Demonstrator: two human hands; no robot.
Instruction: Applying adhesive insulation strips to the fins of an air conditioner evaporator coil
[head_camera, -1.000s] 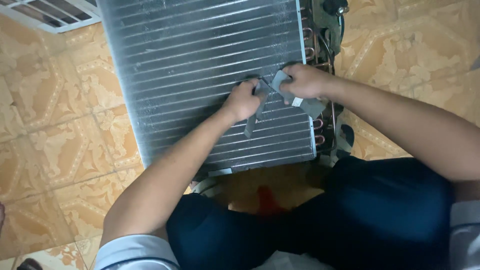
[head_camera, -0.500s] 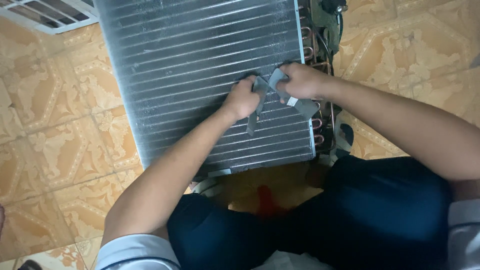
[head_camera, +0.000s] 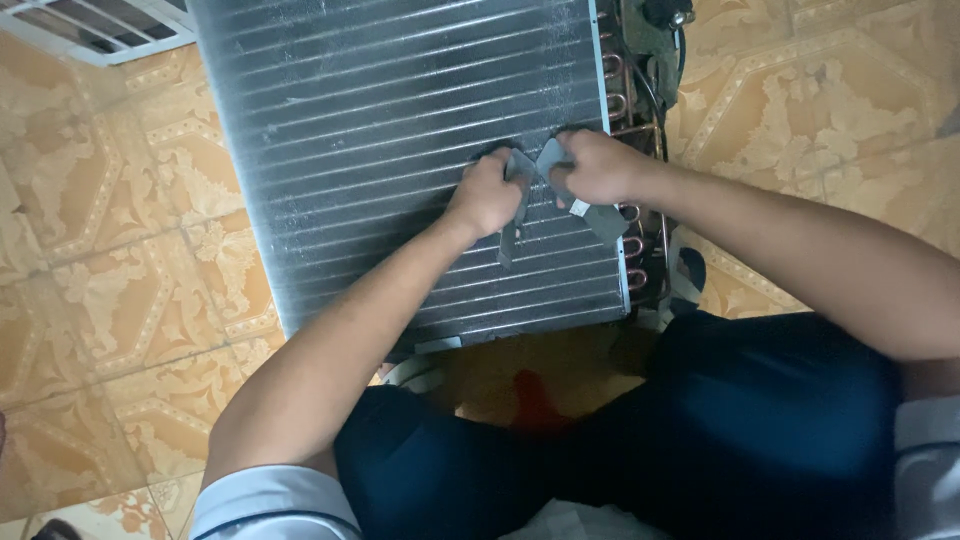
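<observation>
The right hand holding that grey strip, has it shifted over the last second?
No, barely: the right hand stays beside the copper pipe bends at the finned coil's right edge, gripping the grey strip.

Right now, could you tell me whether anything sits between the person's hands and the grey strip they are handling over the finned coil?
Nothing visible does: the left hand and right hand both already grip the grey strip, right against the finned coil.

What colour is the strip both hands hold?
Grey strip, seen best in the head view.
</observation>
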